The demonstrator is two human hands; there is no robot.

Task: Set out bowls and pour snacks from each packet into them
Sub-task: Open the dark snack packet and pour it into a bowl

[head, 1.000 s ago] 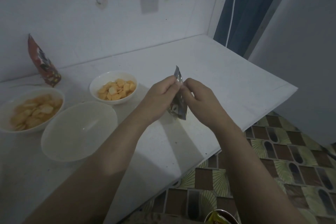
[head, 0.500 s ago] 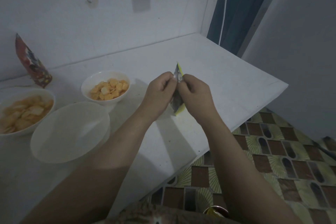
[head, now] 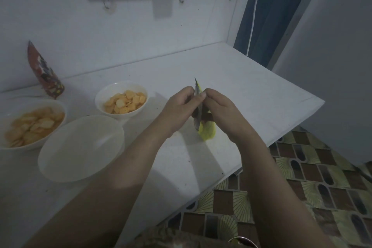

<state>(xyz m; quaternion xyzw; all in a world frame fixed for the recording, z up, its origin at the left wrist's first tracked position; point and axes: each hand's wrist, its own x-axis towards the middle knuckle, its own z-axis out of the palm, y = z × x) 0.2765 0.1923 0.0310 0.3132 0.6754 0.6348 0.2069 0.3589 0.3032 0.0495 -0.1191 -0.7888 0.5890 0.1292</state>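
Observation:
Over the white table (head: 251,94), my left hand (head: 177,108) and my right hand (head: 219,110) both pinch the top edge of a small yellow and silver snack packet (head: 207,131), held upright and edge-on between them. An empty white bowl (head: 80,147) sits at the near left. Behind it stands a small white bowl (head: 120,97) of orange crackers. A larger bowl (head: 30,123) of pale chips lies at the far left.
A red printed packet (head: 45,71) leans on the white wall at the back left. The table's right edge drops to a patterned tile floor (head: 312,183). A blue curtain (head: 271,12) hangs at the back right corner.
The packet has turned between my fingers, so its yellow side shows more below my hands. Both hands keep pinching its top and stay at about the same spot above the table.

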